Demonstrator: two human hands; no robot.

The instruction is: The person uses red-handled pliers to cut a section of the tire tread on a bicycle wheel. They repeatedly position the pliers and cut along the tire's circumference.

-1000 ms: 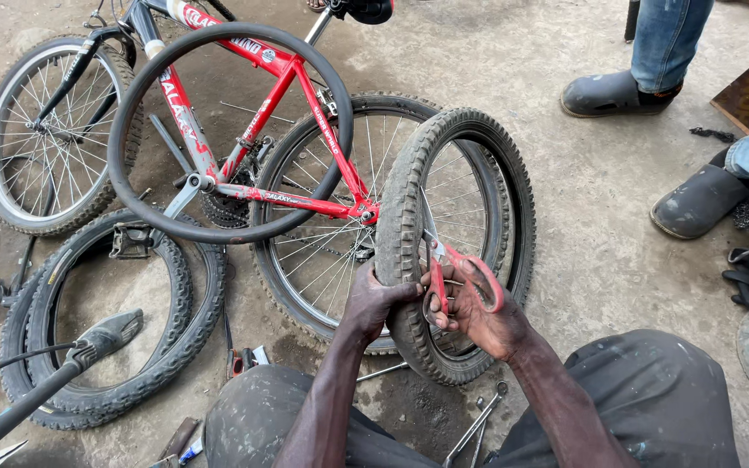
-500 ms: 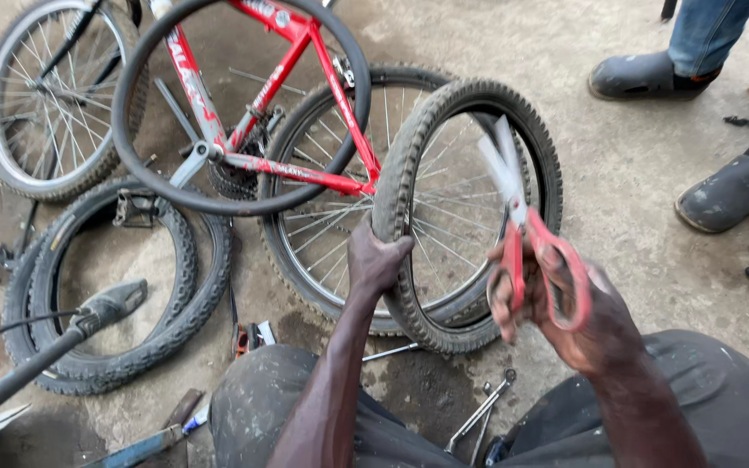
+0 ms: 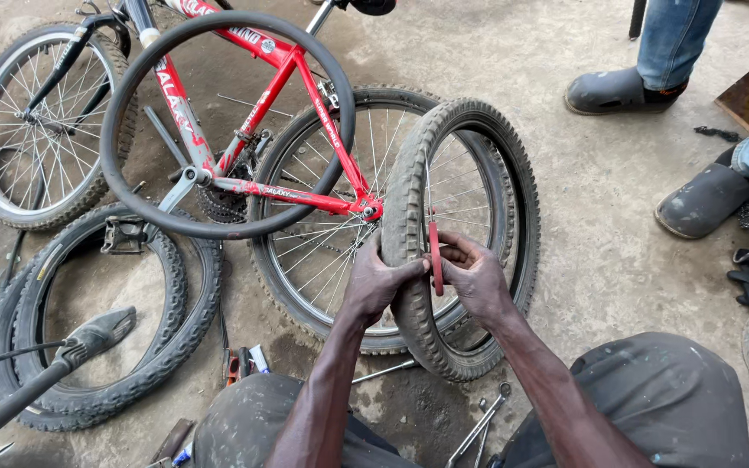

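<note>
Left hand (image 3: 381, 282) grips knobby tyre (image 3: 409, 217), fingers wrapped round tread; right hand (image 3: 477, 276) fingers closed on red-handled scissors (image 3: 434, 251) at tyre's edge; red bicycle (image 3: 253, 121) behind.

A red bicycle (image 3: 288, 130) is seen lying on the concrete floor (image 3: 600, 260), its spoked front wheel (image 3: 32, 130) at the upper left. A black inner tube (image 3: 132, 186) is draped across its frame. A loose knobby tyre (image 3: 179, 321) is laid flat at the lower left, with a pump handle (image 3: 88, 338) over it. Wrenches (image 3: 478, 425) are scattered near the bottom. Two grey shoes (image 3: 617, 91) (image 3: 704, 201) of other people are visible at the right.
</note>
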